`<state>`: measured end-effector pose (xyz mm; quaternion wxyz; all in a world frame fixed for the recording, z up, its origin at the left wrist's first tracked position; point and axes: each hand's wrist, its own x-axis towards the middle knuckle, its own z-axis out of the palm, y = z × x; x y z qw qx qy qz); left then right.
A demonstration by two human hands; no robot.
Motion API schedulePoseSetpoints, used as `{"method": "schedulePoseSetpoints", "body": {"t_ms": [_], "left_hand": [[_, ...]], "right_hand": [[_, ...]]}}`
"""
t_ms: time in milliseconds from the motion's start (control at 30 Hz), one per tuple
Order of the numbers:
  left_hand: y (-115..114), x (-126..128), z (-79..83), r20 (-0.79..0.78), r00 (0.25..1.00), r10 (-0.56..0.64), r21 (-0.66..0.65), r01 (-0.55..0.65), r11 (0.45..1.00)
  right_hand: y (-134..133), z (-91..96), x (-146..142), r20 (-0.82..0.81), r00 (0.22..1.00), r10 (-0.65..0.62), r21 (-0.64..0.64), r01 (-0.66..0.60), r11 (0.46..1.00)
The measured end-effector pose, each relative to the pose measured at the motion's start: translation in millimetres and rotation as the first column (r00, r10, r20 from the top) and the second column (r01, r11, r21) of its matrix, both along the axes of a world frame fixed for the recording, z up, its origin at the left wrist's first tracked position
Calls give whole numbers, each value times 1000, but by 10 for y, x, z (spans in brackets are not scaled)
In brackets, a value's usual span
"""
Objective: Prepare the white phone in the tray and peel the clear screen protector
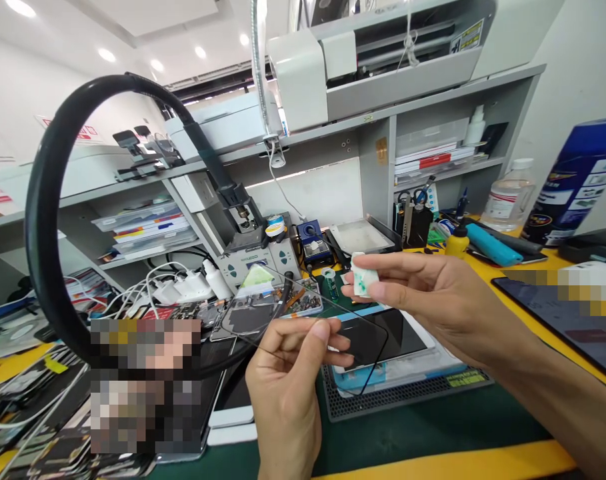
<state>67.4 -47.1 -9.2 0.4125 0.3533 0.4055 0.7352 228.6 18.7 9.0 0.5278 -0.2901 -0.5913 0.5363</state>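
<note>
My left hand [295, 373] is closed in a pinch on a thin, clear phone glass [369, 353] with a narrow black border, held tilted above the bench. Through it, the things behind show. To the right and slightly higher, my right hand [423, 283] grips a small folded white wipe [363, 275] with green marks between thumb and fingers. The wipe is just above the glass's upper edge; whether they touch I cannot tell. Beneath lies a black phone screen [390, 337] on a white and blue stack, over a dark perforated mat [407, 397].
A thick black hose [43, 200] arches at left from a grey control unit [255, 257]. Phones and cables crowd the left side. Behind are a circuit board [303, 300] and shelves. At right stand a clear bottle [507, 197], a blue can [573, 180] and a dark tablet-like panel [557, 327].
</note>
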Motion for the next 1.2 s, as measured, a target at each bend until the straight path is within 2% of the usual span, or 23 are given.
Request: {"method": "schedulePoseSetpoints", "body": {"t_ms": [200, 300, 467, 600, 867, 1000, 1200], "left_hand": [[20, -56, -49, -7, 998, -63, 24, 63, 998], [26, -85, -82, -37, 995, -96, 46, 98, 994], [20, -89, -105, -68, 994, -84, 61, 88, 994], [4, -71, -100, -86, 993, -80, 61, 86, 994], [0, -75, -106, -116, 991, -61, 66, 69, 995], [19, -106, -140, -150, 988, -44, 80, 56, 995], [29, -119, -153, -153, 988, -27, 126, 47, 991]], "right_hand": [[-6, 97, -88, -199, 979, 45, -122, -70, 990], [-10, 120, -149, -223, 973, 62, -154, -98, 983], [-60, 170, -224, -138, 982, 126, -191, -151, 970], [-79, 205, -242, -88, 985, 150, -158, -163, 974], [-161, 232, -272, 205, 978, 34, 23, -40, 999], [-157, 262, -279, 245, 969, 17, 50, -31, 998], [-113, 259, -243, 275, 959, 62, 17, -69, 997]]}}
